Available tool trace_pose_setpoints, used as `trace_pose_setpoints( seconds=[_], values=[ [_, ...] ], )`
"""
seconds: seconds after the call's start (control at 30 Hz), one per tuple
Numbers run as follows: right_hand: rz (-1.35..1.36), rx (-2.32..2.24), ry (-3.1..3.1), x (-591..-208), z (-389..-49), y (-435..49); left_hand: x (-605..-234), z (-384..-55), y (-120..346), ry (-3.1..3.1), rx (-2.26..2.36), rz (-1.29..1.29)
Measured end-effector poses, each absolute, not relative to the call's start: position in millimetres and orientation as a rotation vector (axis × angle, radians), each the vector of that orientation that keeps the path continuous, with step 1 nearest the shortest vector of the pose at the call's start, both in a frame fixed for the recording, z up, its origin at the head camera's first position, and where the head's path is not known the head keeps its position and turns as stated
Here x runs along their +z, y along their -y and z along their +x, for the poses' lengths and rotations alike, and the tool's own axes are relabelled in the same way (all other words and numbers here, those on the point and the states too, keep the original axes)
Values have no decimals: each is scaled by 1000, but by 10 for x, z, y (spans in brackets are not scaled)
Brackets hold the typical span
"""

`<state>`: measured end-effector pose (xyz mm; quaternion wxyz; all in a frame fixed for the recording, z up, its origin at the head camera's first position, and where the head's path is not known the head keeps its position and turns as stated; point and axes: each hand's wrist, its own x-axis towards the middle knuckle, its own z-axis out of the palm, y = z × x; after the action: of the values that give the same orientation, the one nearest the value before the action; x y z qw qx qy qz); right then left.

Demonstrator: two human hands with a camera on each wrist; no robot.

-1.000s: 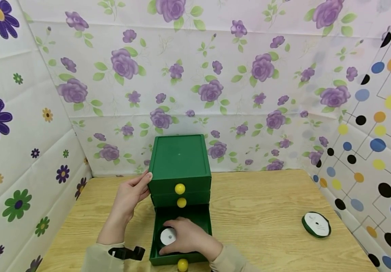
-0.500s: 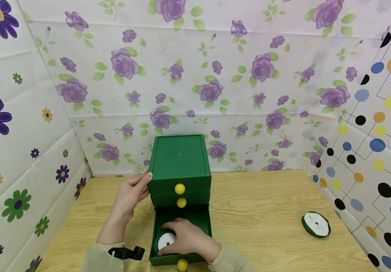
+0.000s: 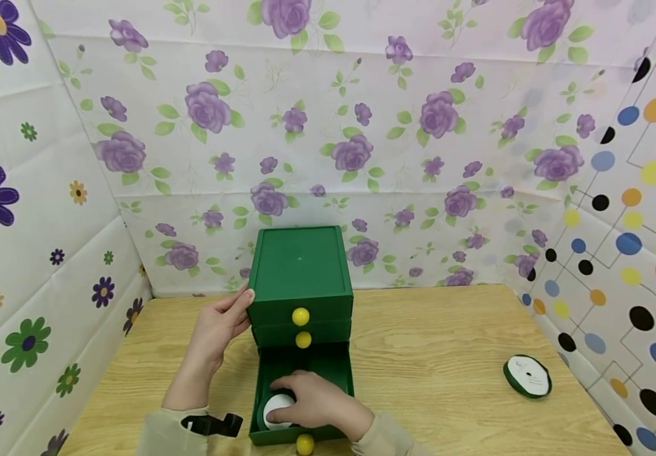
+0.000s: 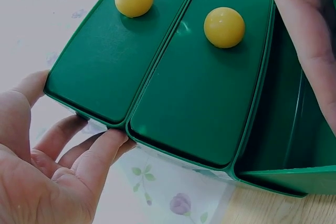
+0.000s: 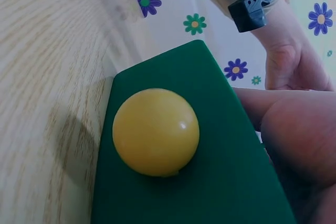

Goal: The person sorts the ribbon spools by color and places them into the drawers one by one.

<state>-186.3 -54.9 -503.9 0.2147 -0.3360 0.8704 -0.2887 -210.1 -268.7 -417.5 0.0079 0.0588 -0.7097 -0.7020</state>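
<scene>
A green cabinet [image 3: 300, 266] with several drawers stands on the table, its bottom drawer [image 3: 341, 380] pulled out. Inside that drawer, at the front left, lies a ribbon spool [image 3: 276, 403] with a white face and dark green edge. My right hand [image 3: 319, 399] reaches over it, fingers spread, the thumb across the white face; it covers part of the spool. My left hand [image 3: 222, 326] rests against the cabinet's left side, thumb at the upper front corner. In the left wrist view its fingers [image 4: 97, 156] touch the side wall near the seam between the upper drawers.
Another green ribbon spool [image 3: 527, 376] with a white label lies on the right of the wooden table [image 3: 419, 354]. Yellow knobs [image 3: 301, 316] stick out from the drawer fronts. Flowered cloth [image 3: 328, 126] hangs behind the table, with patterned cloth on both sides.
The ribbon spool has sunk toward the drawer's front left corner, out of the right hand's grasp. The right thumb has moved from its lower edge onto its face. The left hand stays put.
</scene>
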Motion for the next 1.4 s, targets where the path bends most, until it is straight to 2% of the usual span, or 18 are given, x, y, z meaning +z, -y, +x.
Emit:
trace_pose_setpoints(
  seconds=[0.3,0.7,1.0,1.4],
  values=[
    [-938,-948,-2369,-5033,-1820,435,-4159,-2091,2692,2236,-2187,188],
    [-1009,-1362,-2218,-4884,-1836,-44,-4166,-2104,2693,2245,-2166,197],
    [-906,-1404,-2215,-4857,-1874,-596,-4175,-2102,2688,2247,-2162,199],
    [-705,-1463,-2347,-5013,-2055,-1499,-4161,-2102,2678,2255,-2157,203]
  ],
)
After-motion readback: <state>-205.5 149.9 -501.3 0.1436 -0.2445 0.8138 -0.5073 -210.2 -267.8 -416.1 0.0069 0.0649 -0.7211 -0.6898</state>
